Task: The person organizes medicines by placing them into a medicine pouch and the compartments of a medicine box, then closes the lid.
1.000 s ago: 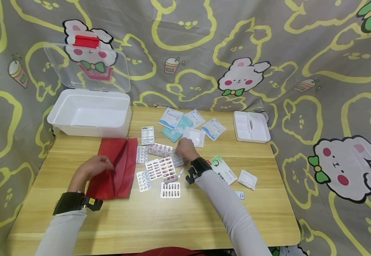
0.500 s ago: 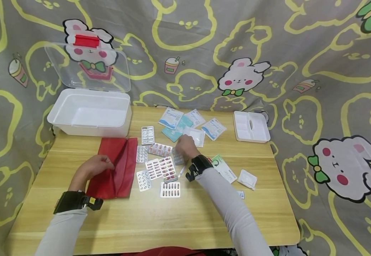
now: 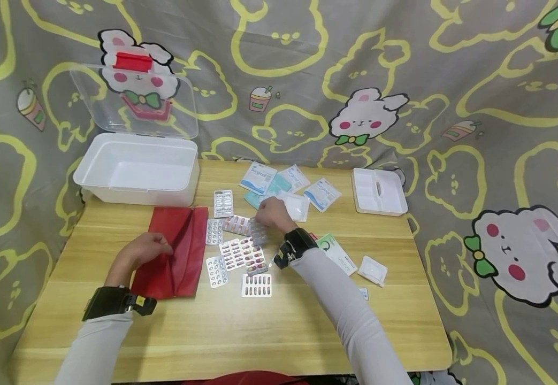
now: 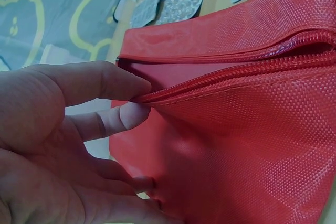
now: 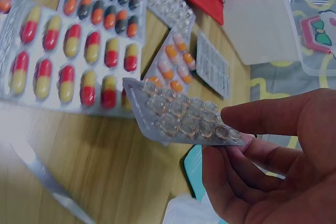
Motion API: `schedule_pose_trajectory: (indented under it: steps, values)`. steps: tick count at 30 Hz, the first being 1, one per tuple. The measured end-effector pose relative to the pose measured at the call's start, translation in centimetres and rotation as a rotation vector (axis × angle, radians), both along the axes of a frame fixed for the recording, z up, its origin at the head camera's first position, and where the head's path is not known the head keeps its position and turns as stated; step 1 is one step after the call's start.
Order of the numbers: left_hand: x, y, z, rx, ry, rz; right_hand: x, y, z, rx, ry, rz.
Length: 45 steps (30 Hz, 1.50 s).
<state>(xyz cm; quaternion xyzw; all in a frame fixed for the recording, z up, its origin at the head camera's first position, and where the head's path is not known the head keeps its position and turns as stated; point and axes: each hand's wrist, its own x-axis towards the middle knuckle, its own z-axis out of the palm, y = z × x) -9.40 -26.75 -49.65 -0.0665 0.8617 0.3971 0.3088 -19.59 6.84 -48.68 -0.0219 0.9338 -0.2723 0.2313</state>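
Observation:
My left hand (image 3: 140, 252) pinches the zipped edge of a red fabric pouch (image 3: 187, 270) lying on the table. In the left wrist view the pouch's zip (image 4: 247, 74) is undone and its mouth gapes narrowly. Between thumb and fingers, my right hand (image 3: 276, 215) holds a blister pack (image 5: 184, 114) of clear domed bubbles, lifted and tilted. Beneath and beside it lie a pack of orange-and-pink capsules (image 5: 170, 64) and a pack of red-and-yellow capsules (image 5: 68, 61). Several other blister packs, such as a silver one (image 3: 223, 203), lie between pouch and hand.
An open white box (image 3: 136, 198) with a clear lid stands behind the pouch. Surgical packets (image 3: 322, 193) lie at the back, with a white divided tray (image 3: 380, 206) to their right. A green-and-white box (image 3: 338, 256) and a small white packet (image 3: 372, 270) lie right of my forearm.
My right hand has picked up the clear-bubbled blister pack and moved it slightly left and up from the table. My left hand keeps its grip on the pouch.

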Motion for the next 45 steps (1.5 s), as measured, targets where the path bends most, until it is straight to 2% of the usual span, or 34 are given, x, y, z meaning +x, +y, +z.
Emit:
schedule_pose_trajectory:
  steps: [8,12,17,23,29,33,40,45]
  values:
    - [-0.2,0.3,-0.3,-0.016,0.018,-0.011,0.4,-2.0,0.2,-0.077,-0.073,0.011]
    - [-0.4,0.4,-0.4,-0.019,0.030,-0.017,0.6,-3.1,0.1,-0.103,-0.055,0.040]
    - [-0.5,0.5,-0.4,-0.030,0.037,-0.024,1.1,-5.3,0.5,-0.155,-0.050,0.001]
    - [-0.4,0.5,-0.2,-0.040,0.039,-0.024,1.7,-8.4,0.3,-0.141,0.000,-0.007]
    - [-0.3,0.3,-0.2,-0.037,0.025,-0.016,2.4,-10.8,0.2,-0.163,-0.018,-0.040]
    - [-0.3,0.2,-0.1,-0.040,0.003,-0.006,3.0,-12.2,-0.3,-0.195,-0.035,-0.080]
    - [-0.4,0.0,-0.2,-0.040,-0.019,-0.001,4.4,-13.9,-1.8,-0.338,-0.100,-0.251]
    - [-0.5,0.1,-0.4,-0.034,-0.019,-0.003,5.0,-14.5,-2.3,-0.369,-0.083,-0.298]
